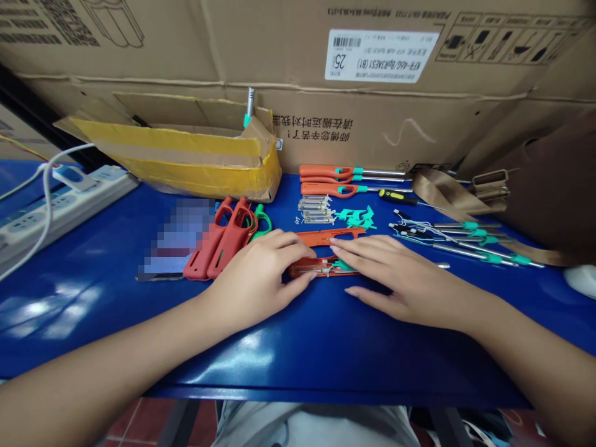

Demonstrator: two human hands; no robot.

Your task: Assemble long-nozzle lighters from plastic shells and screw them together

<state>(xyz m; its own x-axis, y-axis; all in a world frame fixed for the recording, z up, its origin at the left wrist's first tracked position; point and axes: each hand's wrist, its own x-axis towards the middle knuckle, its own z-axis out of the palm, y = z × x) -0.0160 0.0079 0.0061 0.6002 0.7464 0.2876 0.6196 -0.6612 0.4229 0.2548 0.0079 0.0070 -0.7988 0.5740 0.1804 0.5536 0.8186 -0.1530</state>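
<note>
Open lighter shell (333,272) lay on the table (326,372) between hands. Left hand (261,279) bracketed one end; couldn't tell if pinched. Right hand (395,279) spread, thumb apart. Likely light, stiff; clear tube (306,269) probably fragile, shell edges safest hold.

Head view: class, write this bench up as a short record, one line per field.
Left hand: thumb and fingers at the left end of an open red handle
Right hand: fingers outstretched, tips beside an orange handle half
Behind the hands: clear tubes, teal pieces, two orange lighters, screwdriver
Back left: yellow-taped box
</note>
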